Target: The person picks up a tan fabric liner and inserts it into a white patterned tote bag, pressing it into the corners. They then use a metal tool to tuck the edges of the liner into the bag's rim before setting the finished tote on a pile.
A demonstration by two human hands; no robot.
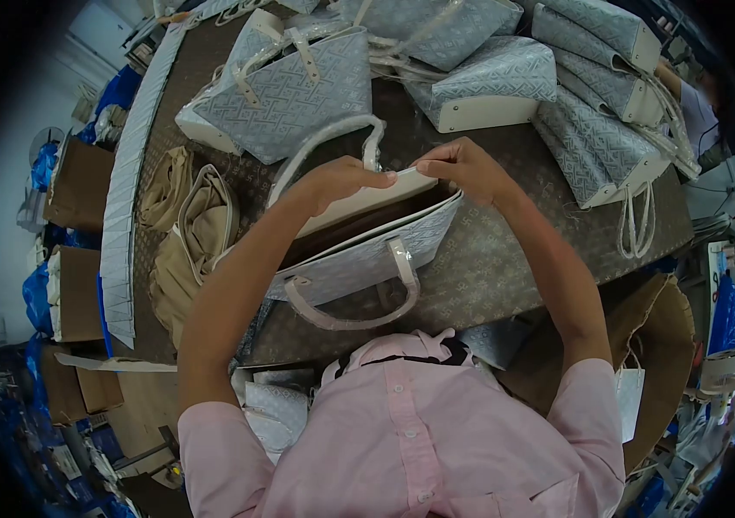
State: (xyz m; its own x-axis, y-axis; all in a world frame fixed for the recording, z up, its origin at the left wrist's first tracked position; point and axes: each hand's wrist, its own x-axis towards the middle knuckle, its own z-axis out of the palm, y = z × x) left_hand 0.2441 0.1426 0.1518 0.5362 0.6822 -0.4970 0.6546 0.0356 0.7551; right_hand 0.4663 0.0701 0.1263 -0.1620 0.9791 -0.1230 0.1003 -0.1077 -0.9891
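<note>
In the middle of the head view, a silver-grey embossed handbag (346,274) stands on the table with its mouth open, showing a dark brown lining. One plastic-wrapped handle hangs over the near side and the other rises behind the far side. My left hand (343,183) is closed on the cream far rim, thumb along the top edge. At the rim's right end, my right hand (468,170) pinches the edge between thumb and fingers. The fingertips behind the rim are partly hidden.
A similar silver bag (302,95) lies behind on the patterned brown table (505,250). Several more are piled back right, including a stacked bag (600,160). Tan fabric linings (203,216) lie left. A large brown paper sack (656,363) stands right, cardboard boxes (81,186) left.
</note>
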